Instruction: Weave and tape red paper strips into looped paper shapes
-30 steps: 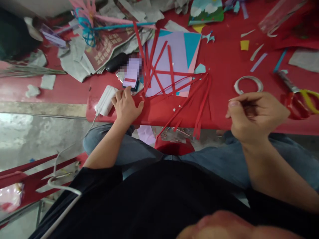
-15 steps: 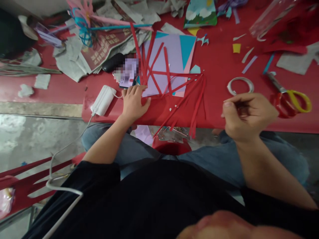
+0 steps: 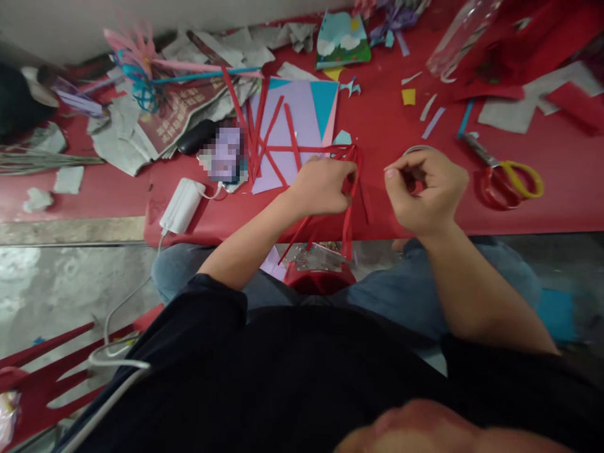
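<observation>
My left hand [image 3: 325,184] reaches over the red paper strips [image 3: 346,220], its fingers curled round some of them near where they bunch together. More red strips fan out across the lilac paper sheet [image 3: 302,113], beneath which blue and pink sheets show. My right hand [image 3: 429,192] is held a little to the right, thumb and forefinger pinched together; anything in the pinch is too small to make out. Behind that hand, a white ring, perhaps a roll of tape [image 3: 419,148], is mostly hidden. Scissors [image 3: 491,160] with yellow and red handles lie farther right.
On the left of the red table [image 3: 189,204] are a white power bank [image 3: 183,206] with its cable, a phone [image 3: 229,154] and a black case [image 3: 197,136]. Newspaper [image 3: 184,116] and paper scraps line the back. A clear bottle [image 3: 465,38] lies at the back right.
My left hand has moved right from beside the phone to the red strips, and its spread fingers have curled. My right hand stays pinched and now covers most of the white ring. The view has shifted.
</observation>
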`<state>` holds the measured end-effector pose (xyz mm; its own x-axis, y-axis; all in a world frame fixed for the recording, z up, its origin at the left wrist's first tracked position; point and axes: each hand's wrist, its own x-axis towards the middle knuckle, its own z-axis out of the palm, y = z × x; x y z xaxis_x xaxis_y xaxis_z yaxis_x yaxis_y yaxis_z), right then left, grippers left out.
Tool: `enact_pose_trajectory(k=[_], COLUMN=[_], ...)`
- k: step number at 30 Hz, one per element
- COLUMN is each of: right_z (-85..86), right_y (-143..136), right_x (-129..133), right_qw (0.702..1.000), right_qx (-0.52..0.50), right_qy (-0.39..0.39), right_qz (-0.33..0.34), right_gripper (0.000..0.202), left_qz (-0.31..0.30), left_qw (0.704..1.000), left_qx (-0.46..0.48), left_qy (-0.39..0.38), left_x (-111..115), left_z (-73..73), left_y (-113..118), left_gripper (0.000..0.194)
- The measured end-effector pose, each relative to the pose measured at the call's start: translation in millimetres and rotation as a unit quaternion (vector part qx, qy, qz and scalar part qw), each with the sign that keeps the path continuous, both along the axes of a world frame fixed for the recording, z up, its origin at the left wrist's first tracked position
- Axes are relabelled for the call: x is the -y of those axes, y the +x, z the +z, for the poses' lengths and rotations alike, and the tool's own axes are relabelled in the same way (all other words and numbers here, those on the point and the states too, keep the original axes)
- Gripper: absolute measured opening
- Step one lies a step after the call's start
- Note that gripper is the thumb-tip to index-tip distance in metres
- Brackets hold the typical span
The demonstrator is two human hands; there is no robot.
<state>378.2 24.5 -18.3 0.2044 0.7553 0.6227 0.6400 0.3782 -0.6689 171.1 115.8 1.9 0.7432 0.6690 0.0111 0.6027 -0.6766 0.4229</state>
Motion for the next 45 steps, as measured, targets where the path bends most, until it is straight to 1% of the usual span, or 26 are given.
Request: enact_pose_trajectory(k=[1,2,3,4,6,7,8,10,12,14,16,18,20,23,25,26,28,30,32,34,36,38,41,45], right_z=[1.9,4.3,6.8,9.2,12.3,12.5,11.9,9.0,6.8,8.3,13.9,21.3,27.8,33.0,34.5,35.0,35.7,35.5,33.8,30.6,26.9,23.9,21.6,19.5], right_y=[4.7,9.5,14.1,18.6,26.0,28.7,30.7,32.3,31.6,30.2,29.3,29.0,27.6,18.0,5.0,-3.1,-20.2,-35.8,-47.6,-55.5,-60.5,-64.1,-67.9,-68.8], right_x=[-2.5,-4.8,-6.7,-8.5,-12.2,-14.3,-16.7,-22.4,-28.5,-33.8,-36.9,-36.5,-32.4,-21.7,-13.7,-10.0,-3.0,3.1,8.0,11.1,12.2,12.1,12.5,15.2], right_qw=[1.000,1.000,1.000,0.999,0.998,0.998,0.997,0.997,0.998,0.997,0.994,0.990,0.988,0.990,0.992,0.993,0.993,0.990,0.989,0.987,0.987,0.986,0.985,0.984], right_qx=[0.001,0.005,0.010,0.020,0.040,0.050,0.056,0.056,0.057,0.070,0.098,0.121,0.118,0.078,0.053,0.046,0.040,0.048,0.068,0.081,0.076,0.066,0.071,0.103], right_qy=[0.005,0.012,0.017,0.018,0.025,0.030,0.034,0.041,0.034,0.035,0.050,0.075,0.099,0.109,0.107,0.107,0.112,0.112,0.081,0.049,0.034,0.034,0.020,-0.022], right_qz=[-0.006,-0.012,-0.019,-0.025,-0.037,-0.040,-0.041,-0.036,-0.024,-0.017,-0.019,-0.026,-0.030,-0.037,-0.028,-0.015,0.024,0.067,0.104,0.127,0.139,0.149,0.156,0.142], right_gripper=[0.020,0.022,0.024,0.024,0.024,0.024,0.024,0.025,0.027,0.026,0.024,0.019,0.013,0.009,0.006,0.004,0.002,0.007,0.011,0.014,0.013,0.010,0.007,0.009], left_qz=[-0.007,0.000,0.023,0.058,0.149,0.181,0.199,0.209,0.205,0.206,0.210,0.200,0.172,0.123,0.113,0.117,0.106,0.100,0.110,0.115,0.101,0.083,0.070,0.080], left_qw=[1.000,1.000,0.999,0.998,0.988,0.983,0.980,0.977,0.978,0.978,0.977,0.977,0.974,0.955,0.938,0.928,0.917,0.905,0.898,0.899,0.903,0.901,0.896,0.895], left_qx=[0.004,0.009,0.011,0.010,-0.002,-0.013,-0.024,-0.041,-0.042,-0.031,-0.009,0.045,0.135,0.251,0.300,0.329,0.358,0.388,0.407,0.409,0.409,0.418,0.427,0.425], left_qy=[-0.015,-0.027,-0.035,-0.038,-0.030,-0.022,-0.019,-0.017,-0.015,-0.018,-0.032,-0.050,-0.067,-0.096,-0.133,-0.132,-0.142,-0.143,-0.129,-0.107,-0.089,-0.084,-0.096,-0.107], left_x=[-4.3,-9.6,-15.8,-22.7,-37.0,-43.6,-49.3,-57.6,-62.4,-64.5,-63.1,-55.6,-39.1,1.3,31.6,45.6,68.9,84.9,95.0,101.5,105.6,107.7,108.3,107.0], left_z=[1.8,1.2,-1.9,-7.2,-22.7,-31.6,-40.5,-55.7,-65.6,-69.5,-67.5,-59.8,-47.4,-25.7,-15.0,-12.2,-13.2,-21.6,-33.4,-43.7,-49.4,-50.3,-46.7,-42.1], left_y=[7.5,14.4,20.8,27.0,38.7,44.0,48.6,55.8,59.9,60.4,55.8,43.4,22.4,-19.9,-47.3,-58.9,-76.8,-88.6,-96.3,-101.6,-105.4,-107.9,-108.9,-106.8], left_gripper=[0.033,0.029,0.027,0.026,0.028,0.028,0.029,0.029,0.025,0.020,0.012,0.005,0.004,0.003,0.007,0.008,0.009,0.011,0.012,0.012,0.011,0.011,0.013,0.013])
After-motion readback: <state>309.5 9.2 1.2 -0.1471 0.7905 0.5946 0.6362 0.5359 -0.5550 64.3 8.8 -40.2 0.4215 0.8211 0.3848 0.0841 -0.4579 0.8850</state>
